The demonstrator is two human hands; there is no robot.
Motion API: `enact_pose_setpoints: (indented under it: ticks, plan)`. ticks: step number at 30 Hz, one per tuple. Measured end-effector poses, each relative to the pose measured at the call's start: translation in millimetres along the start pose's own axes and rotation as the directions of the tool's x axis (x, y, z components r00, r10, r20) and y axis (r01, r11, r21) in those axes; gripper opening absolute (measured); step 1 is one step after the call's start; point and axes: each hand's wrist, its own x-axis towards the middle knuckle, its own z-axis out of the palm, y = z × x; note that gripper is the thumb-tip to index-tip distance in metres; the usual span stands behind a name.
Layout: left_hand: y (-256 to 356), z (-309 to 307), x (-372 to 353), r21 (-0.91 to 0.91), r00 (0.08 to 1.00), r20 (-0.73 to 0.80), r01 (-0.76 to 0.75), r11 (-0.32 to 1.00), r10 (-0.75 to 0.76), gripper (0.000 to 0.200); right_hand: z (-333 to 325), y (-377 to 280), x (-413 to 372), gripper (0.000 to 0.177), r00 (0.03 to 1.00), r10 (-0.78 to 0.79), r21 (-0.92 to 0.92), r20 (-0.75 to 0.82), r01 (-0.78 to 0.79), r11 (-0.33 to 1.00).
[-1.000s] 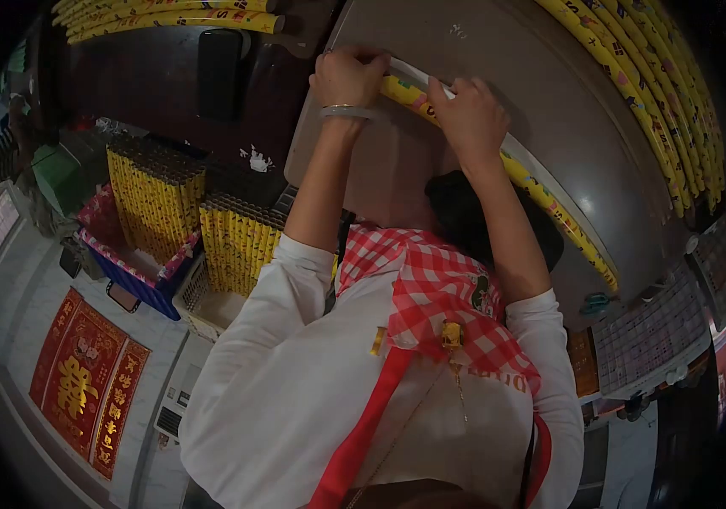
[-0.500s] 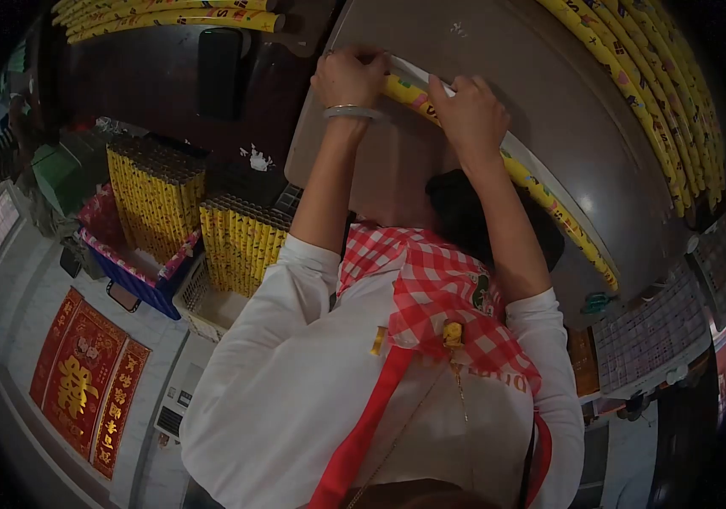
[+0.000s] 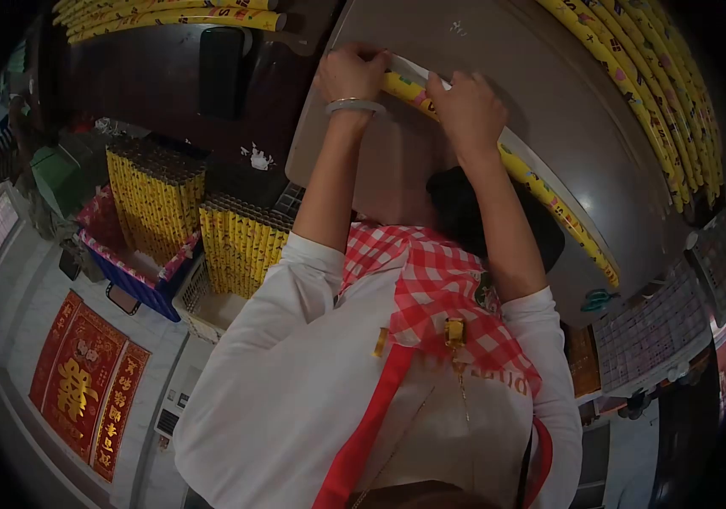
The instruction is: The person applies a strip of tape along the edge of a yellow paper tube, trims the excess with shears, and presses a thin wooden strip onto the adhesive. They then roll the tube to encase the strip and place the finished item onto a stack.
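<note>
A long yellow patterned tube (image 3: 549,199) with a strip of white along its far side lies across the brown table (image 3: 397,182). My left hand (image 3: 353,75) is closed at the tube's left end, thumb and fingers pinched at the white edge. Farther right along the same tube, my right hand (image 3: 467,110) grips it with bent fingers, the thumb at the white strip. Part of the tube is hidden under my right hand. Behind my right forearm a black object (image 3: 456,208) rests at the table's near edge.
Yellow tubes (image 3: 634,93) lie at the right, others (image 3: 176,19) at the upper left near a black phone-like object (image 3: 221,72). Teal scissors (image 3: 599,299) lie at the lower right edge. A blue basket (image 3: 155,293) and a cream basket (image 3: 197,310) stand at the left with upright tubes.
Both hands keep nearly the same places on the tube. My right hand has shifted very slightly left, and the tube has barely moved.
</note>
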Motion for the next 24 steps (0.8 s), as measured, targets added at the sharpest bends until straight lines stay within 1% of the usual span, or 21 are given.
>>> enact_pose_setpoints:
  ticks: [3, 5, 6, 8, 10, 11, 12, 14, 15, 17, 19, 21, 23, 24]
  plan:
    - [0, 1, 1, 0.0, 1.0, -0.005, -0.004, 1.0, 0.004, 0.019, -4, 5, -3, 0.047, 1.0, -0.013, 0.037, -0.002, 0.013, 0.999]
    - [0, 2, 1, -0.006, 1.0, -0.016, -0.015, 1.0, 0.015, 0.019, -13, 11, -8, 0.052, 0.996, -0.046, 0.116, 0.077, 0.037, 0.993]
    - [1, 1, 1, 0.007, 1.0, -0.01, -0.005, 1.0, 0.005, 0.019, -16, 14, -10, 0.052, 0.997, -0.044, 0.115, 0.07, 0.036, 0.993]
    - [1, 1, 2, 0.017, 1.0, -0.008, 0.001, 1.0, -0.001, 0.018, -23, 20, -13, 0.055, 0.993, -0.044, 0.129, 0.105, 0.03, 0.991]
    - [-1, 2, 4, 0.073, 1.0, -0.004, 0.017, 0.997, -0.016, 0.027, -28, 30, -16, 0.053, 0.991, -0.052, 0.134, 0.121, 0.035, 0.99]
    - [-2, 3, 5, 0.071, 1.0, -0.007, 0.011, 0.997, -0.01, 0.027, -30, 35, -18, 0.051, 0.988, -0.057, 0.14, 0.143, 0.037, 0.989]
    - [-1, 2, 4, 0.081, 1.0, 0.001, 0.017, 0.997, -0.017, 0.027, -30, 41, -21, 0.051, 0.989, -0.056, 0.141, 0.138, 0.036, 0.989]
    - [2, 0, 3, 0.09, 1.0, 0.011, 0.017, 0.996, -0.018, 0.027, -29, 53, -27, 0.048, 0.991, -0.123, 0.243, 0.056, 0.106, 0.964]
    - [3, -1, 4, 0.08, 0.999, 0.031, 0.033, 0.996, -0.036, 0.027, -33, 58, -30, 0.048, 0.991, -0.12, 0.243, 0.052, 0.104, 0.964]
    - [5, -3, 4, 0.07, 0.997, 0.053, 0.045, 0.997, -0.048, 0.027, -42, 70, -36, 0.045, 0.997, -0.063, 0.219, 0.046, 0.052, 0.974]
    - [8, -5, 4, 0.114, 0.993, 0.066, 0.088, 0.99, -0.096, 0.028, -48, 89, -44, 0.044, 0.998, -0.053, 0.225, 0.03, 0.045, 0.973]
    - [6, -4, 4, 0.109, 0.994, 0.072, 0.079, 0.991, -0.087, 0.028, -54, 108, -55, 0.044, 0.999, -0.035, 0.229, 0.014, 0.031, 0.973]
    - [6, -3, 6, 0.103, 0.994, 0.083, 0.067, 0.992, -0.075, 0.027, -60, 126, -66, 0.044, 1.0, -0.021, 0.317, -0.01, 0.023, 0.948]
    - [7, -4, 6, 0.087, 0.99, 0.095, 0.092, 0.992, -0.1, 0.027, -60, 136, -69, 0.044, 1.0, -0.007, 0.314, -0.012, 0.011, 0.949]
